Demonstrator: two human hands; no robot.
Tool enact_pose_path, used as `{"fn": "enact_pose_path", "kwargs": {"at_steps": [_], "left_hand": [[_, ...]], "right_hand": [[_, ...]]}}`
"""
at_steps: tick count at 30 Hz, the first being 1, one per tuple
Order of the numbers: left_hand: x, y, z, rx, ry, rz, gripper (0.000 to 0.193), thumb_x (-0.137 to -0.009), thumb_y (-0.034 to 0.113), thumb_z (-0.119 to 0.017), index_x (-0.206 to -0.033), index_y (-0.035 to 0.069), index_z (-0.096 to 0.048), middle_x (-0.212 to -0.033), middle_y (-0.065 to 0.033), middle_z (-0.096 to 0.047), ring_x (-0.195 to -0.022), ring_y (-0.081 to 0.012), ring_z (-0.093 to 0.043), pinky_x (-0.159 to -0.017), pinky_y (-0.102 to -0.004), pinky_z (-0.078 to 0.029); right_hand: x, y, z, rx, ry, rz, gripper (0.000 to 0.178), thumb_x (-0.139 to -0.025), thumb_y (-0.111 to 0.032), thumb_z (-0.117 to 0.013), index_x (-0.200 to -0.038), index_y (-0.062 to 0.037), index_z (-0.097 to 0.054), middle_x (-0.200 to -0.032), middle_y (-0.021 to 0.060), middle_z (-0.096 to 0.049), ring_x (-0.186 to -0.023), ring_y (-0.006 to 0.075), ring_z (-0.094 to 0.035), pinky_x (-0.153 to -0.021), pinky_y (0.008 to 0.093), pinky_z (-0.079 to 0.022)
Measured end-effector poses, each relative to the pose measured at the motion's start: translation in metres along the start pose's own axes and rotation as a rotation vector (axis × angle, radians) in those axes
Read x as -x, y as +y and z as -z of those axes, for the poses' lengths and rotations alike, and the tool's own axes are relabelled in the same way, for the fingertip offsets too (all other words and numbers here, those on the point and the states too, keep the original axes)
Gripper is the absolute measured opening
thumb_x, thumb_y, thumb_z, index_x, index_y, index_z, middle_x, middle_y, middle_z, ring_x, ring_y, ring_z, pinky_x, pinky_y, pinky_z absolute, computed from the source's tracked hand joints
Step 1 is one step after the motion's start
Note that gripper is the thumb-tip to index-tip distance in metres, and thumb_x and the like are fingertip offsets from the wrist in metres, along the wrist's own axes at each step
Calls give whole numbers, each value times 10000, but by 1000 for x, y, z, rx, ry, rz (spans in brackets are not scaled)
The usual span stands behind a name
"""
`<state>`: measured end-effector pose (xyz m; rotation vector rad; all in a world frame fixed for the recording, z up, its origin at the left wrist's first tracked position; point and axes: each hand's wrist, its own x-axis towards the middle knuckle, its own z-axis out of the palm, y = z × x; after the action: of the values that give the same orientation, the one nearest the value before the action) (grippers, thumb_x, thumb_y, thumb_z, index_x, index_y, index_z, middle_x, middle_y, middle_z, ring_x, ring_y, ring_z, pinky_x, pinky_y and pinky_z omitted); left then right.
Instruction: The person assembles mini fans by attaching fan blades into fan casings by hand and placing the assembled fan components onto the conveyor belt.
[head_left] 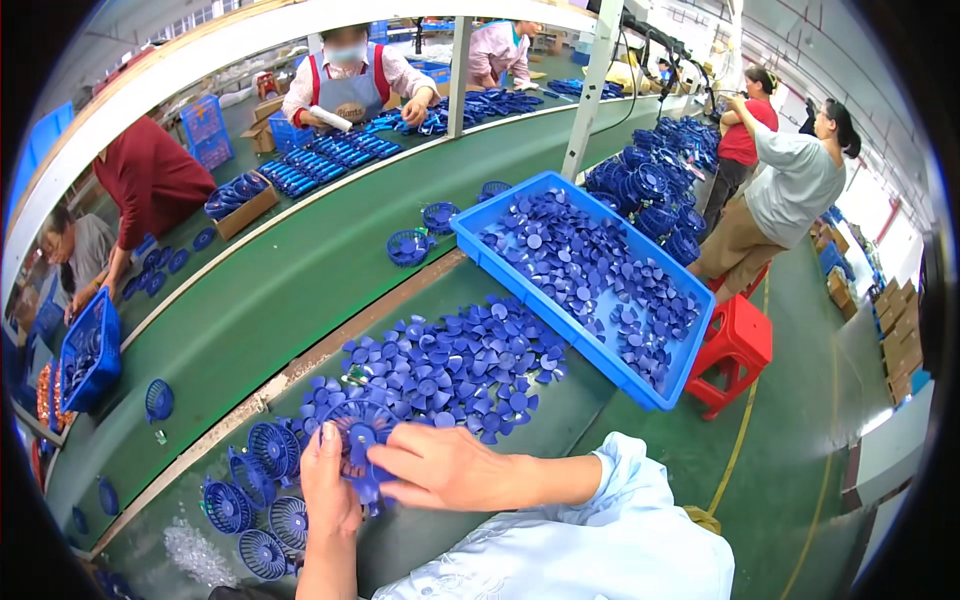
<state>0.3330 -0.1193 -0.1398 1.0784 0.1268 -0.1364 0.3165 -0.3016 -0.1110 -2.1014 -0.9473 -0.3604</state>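
Note:
My left hand (328, 490) is closed round the edge of a round blue fan cage (350, 412), holding it upright above the green bench. Within that cage is a small blue fan blade (362, 436). The fingers of my right hand (440, 468) are closed at the blade's right side, touching it; their tips are partly hidden. Just beyond both hands spreads a heap of loose blue fan blades (450, 365). Left of my left hand lie several more blue fan cages (273, 450), close together.
A blue tray (640, 392) of fan blades stands at the back right. Along the far side runs a green conveyor belt (260, 290) carrying a few cages. Clear plastic bits (195, 555) lie at lower left. Red stools (735, 345) stand right; co-workers are across the belt and at right.

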Motion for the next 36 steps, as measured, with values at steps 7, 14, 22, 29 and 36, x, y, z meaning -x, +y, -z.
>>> {"fn": "enact_pose_path", "kwargs": {"at_steps": [7,14,22,29,36], "left_hand": [[1,-18,-4,3,-40,-51,273,-1012,276,-569,-1111,26,-614,-1024,-29,-659,-892,-102,-619,-785,-260,-503],[2,-17,-8,98,-6,-4,271,-1021,298,-546,-1130,57,-604,-1027,-13,-644,-929,-115,-613,-838,-306,-505],[9,-34,-6,152,30,-20,155,-960,151,-644,-1077,59,-597,-986,-14,-652,-868,-95,-617,-770,-264,-514],[6,-30,-9,98,15,-102,113,-955,88,-633,-1053,47,-594,-971,-8,-638,-844,-79,-594,-754,-240,-494],[-6,-9,2,-65,35,-265,214,-924,91,-673,-1110,21,-592,-1023,-37,-654,-883,-104,-606,-827,-259,-497]], "right_hand": [[-2,22,-18,241,23,-34,363,-780,-158,-754,-1055,-19,-562,-902,105,-499,-809,269,-586,-585,375,-521],[-3,20,-24,270,154,-32,368,-777,-163,-745,-1076,-11,-594,-877,96,-514,-787,250,-596,-575,355,-525],[-10,23,-36,354,227,-43,248,-767,-144,-694,-935,-28,-553,-825,93,-487,-760,244,-582,-552,332,-516],[-15,24,-36,326,236,-39,252,-772,-135,-697,-952,-35,-550,-831,88,-486,-765,242,-567,-583,328,-511],[-15,29,-23,180,311,-24,380,-791,-145,-732,-1103,-6,-566,-953,121,-553,-872,299,-594,-665,365,-532]]}}
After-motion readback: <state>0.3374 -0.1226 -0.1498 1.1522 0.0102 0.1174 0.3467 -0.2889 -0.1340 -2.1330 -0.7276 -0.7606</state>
